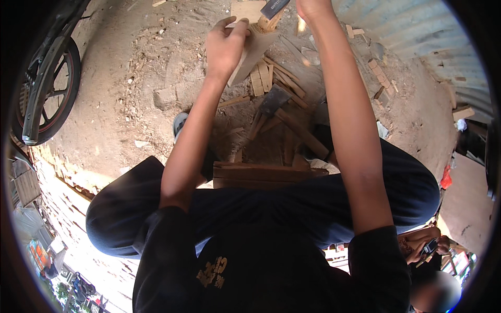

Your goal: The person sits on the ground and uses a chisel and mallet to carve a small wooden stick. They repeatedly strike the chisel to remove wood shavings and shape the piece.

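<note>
My left hand (228, 48) is at the top middle, its fingers bent and its thumb against the side of a pale wooden piece (253, 55). The far part of its grip is hidden. A small chunk of wood (270, 22) stands at the top of that piece, and the dark flat metal end of a tool (274, 7) meets it. My right hand (314, 7) is at the top edge, close to the tool. Its fingers are cut off by the frame, so its hold on the tool cannot be seen.
A hammer-like tool (275, 100) with a wooden handle lies over wood scraps between my feet. Cut wooden blocks (259, 78) lie beside it. A motorbike wheel (61, 88) stands left, corrugated metal sheet (417, 31) right. Another person's hands (429, 248) hold a device behind at right.
</note>
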A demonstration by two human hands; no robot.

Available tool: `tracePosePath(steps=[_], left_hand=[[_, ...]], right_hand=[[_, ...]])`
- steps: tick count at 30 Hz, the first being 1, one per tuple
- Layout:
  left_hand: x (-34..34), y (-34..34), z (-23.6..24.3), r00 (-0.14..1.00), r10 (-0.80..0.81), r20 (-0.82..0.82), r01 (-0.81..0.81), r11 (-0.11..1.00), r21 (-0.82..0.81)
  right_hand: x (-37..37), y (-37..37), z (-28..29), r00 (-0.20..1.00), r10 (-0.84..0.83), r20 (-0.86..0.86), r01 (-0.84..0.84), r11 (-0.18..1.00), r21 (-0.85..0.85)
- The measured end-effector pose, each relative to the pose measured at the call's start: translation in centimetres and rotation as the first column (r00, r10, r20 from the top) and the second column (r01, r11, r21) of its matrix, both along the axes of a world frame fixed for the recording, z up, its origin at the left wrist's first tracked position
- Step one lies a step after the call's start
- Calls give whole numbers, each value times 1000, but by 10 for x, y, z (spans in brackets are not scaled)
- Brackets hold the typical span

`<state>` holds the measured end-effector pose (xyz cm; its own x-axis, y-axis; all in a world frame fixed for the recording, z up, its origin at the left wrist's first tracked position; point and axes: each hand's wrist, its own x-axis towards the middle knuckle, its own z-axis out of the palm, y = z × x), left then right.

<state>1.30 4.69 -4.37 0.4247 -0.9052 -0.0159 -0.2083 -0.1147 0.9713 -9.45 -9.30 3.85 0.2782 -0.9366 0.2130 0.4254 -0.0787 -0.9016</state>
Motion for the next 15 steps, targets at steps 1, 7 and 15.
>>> tracePosePath(steps=[1, 7, 15], left_hand=[[-6, -2, 1, 964, 20, 264, 16, 991, -134], [-28, -6, -9, 967, 31, 253, 45, 956, -290], [4, -5, -23, 983, -158, 97, 177, 956, -234]], right_hand=[[0, 8, 5, 999, -29, -38, 29, 1000, -6], [-15, 65, 54, 895, -102, -435, 31, 985, -168], [-42, 100, 92, 967, -155, 201, 175, 981, -87]])
